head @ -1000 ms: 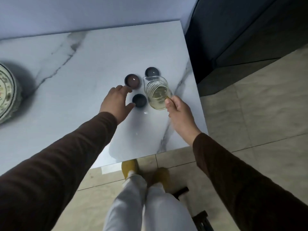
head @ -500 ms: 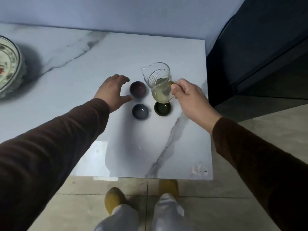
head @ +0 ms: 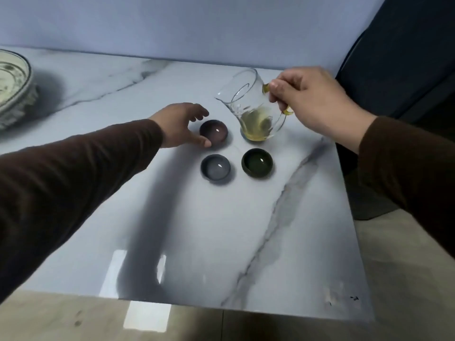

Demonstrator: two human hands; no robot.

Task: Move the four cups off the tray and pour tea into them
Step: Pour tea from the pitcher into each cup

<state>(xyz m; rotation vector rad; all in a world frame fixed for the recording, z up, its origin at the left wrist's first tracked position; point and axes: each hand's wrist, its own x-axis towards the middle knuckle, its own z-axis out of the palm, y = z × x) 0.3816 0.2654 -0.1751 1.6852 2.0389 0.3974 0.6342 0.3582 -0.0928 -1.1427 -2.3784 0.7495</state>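
- The white table (head: 221, 230) has grey lines like marble and a shiny top.
- A purple cup (head: 213, 131) sits on it, right by the left hand (head: 179, 124), touching the thumb.
- A grey cup (head: 215, 167) sits just below that hand.
- A dark green cup (head: 257, 162) sits below the right hand (head: 317, 102).
- A big painted bowl (head: 14, 87) sits far off past the left hand, at the edge of the view.

Tilted glass pitcher (head: 256, 107) above three dark cups (head: 257, 162)
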